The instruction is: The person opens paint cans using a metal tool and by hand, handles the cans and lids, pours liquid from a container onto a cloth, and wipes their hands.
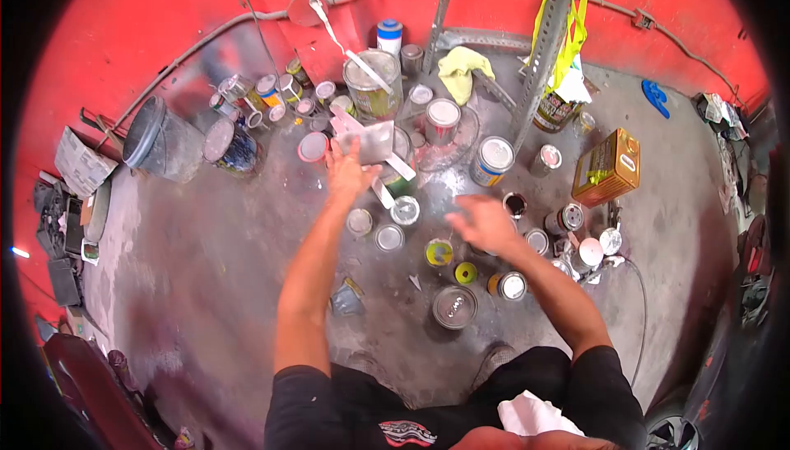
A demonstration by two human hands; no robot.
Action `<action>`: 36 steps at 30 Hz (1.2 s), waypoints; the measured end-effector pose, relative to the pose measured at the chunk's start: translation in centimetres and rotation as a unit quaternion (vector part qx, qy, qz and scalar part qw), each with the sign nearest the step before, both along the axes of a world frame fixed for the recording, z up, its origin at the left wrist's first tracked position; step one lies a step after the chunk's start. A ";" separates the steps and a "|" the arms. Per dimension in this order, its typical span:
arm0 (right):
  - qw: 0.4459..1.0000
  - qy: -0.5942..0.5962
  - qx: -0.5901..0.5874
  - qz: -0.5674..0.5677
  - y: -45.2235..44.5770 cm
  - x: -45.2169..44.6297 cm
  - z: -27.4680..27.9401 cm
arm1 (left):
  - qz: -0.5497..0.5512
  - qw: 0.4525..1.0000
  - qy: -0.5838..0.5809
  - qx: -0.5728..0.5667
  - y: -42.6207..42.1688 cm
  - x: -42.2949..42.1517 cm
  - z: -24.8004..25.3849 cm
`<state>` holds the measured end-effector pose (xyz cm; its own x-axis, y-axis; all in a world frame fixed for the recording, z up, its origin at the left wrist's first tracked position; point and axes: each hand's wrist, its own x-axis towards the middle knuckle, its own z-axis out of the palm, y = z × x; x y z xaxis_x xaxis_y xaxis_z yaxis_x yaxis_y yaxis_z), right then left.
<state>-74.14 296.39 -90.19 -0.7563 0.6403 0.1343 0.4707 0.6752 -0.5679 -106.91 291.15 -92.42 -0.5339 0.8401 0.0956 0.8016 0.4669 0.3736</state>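
My left hand [352,175] is at the lower left corner of a flat grey plate [377,142], its fingers over the edge and seeming to grip it. Below the plate, pale strips [401,167] lie across a green can, partly hidden. A pink-topped can [313,147] stands just left of that hand. My right hand [485,222] hovers over the floor, slightly blurred, its fingers stretched out to the left with nothing seen in them. Close to it are a dark open can [514,205] and a white-lidded can with a blue label [494,162].
Several cans, including a large silver-lidded can [455,308], stand around my hands. A big paint bucket [373,84], grey bucket [163,139] and gold rectangular tin [607,168] stand farther out. A perforated metal post [543,59] rises ahead; a hose [644,310] runs at right.
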 end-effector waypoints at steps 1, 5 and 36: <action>0.994 -0.062 -0.094 -0.004 -1.0 -3.8 1.8 | 0.040 0.997 -0.020 -0.058 1.0 0.4 0.4; 0.988 -0.002 -0.116 -0.105 -1.9 -15.7 -4.6 | 0.038 0.986 -0.067 -0.150 3.1 1.1 -1.1; 0.898 0.412 -0.066 -0.143 -5.9 31.5 20.1 | -0.623 0.674 0.080 0.388 -9.7 19.2 37.7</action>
